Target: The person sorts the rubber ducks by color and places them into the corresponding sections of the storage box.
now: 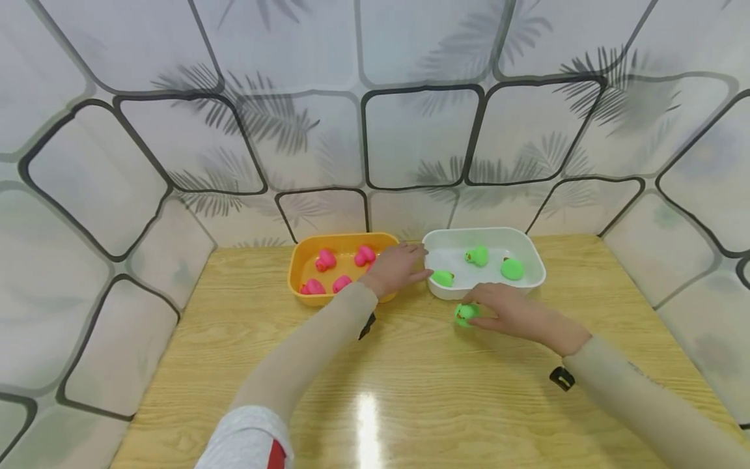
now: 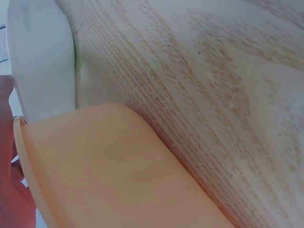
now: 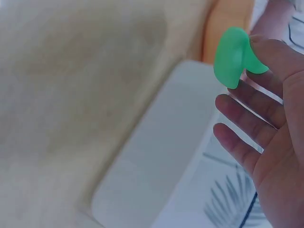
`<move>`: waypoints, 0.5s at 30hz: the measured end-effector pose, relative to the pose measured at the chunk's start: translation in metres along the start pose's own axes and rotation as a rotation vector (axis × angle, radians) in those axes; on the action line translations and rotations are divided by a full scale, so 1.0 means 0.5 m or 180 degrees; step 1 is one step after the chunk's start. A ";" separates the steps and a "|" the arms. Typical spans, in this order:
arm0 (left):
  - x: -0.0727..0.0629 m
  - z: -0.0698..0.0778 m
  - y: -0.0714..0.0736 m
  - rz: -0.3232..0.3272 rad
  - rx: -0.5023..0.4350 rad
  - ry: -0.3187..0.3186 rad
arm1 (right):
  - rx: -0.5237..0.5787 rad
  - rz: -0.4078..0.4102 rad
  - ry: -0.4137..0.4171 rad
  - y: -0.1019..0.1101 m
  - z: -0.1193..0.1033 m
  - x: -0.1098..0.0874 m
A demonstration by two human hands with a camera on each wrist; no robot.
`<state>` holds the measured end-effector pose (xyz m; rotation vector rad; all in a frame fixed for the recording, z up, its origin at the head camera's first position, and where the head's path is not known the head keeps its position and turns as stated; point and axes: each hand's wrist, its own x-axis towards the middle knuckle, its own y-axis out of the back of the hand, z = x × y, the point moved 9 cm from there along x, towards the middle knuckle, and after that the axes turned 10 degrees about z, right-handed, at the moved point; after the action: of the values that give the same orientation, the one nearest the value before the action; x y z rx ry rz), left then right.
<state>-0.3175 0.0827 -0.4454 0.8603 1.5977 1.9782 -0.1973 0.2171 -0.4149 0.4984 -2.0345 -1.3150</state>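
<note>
My right hand [image 1: 515, 312] pinches a small green toy duck [image 1: 467, 314] between thumb and fingertips, in front of the white tub [image 1: 536, 277]. In the right wrist view the other fingers [image 3: 247, 121] spread away from the duck [image 3: 229, 57]. My left hand [image 1: 395, 267] lies across the right end of the orange tub [image 1: 293, 277], its fingers reaching to the white tub's left rim and holding nothing. Three green ducks, one of them a duck [image 1: 477, 255] near the middle, lie in the white tub. Several pink ducks, among them a duck [image 1: 325, 260], sit in the orange tub.
Both tubs stand side by side on a wooden table [image 1: 422, 391], close to the patterned back wall [image 1: 422, 140]. Patterned side panels [image 1: 88, 326] border the table. A black clip [image 1: 562, 378] shows at the right wrist.
</note>
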 end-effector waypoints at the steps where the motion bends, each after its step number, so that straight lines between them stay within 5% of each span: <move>1: 0.000 0.000 0.000 -0.0007 -0.0001 0.0006 | -0.0052 0.0037 -0.0003 0.010 0.004 0.004; 15: 0.002 -0.002 0.000 -0.0050 -0.0026 0.0048 | -0.0221 0.0066 -0.0247 0.087 0.068 0.036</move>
<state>-0.3188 0.0828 -0.4455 0.8289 1.5990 1.9835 -0.2327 0.2465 -0.3793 0.3995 -2.0433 -1.4072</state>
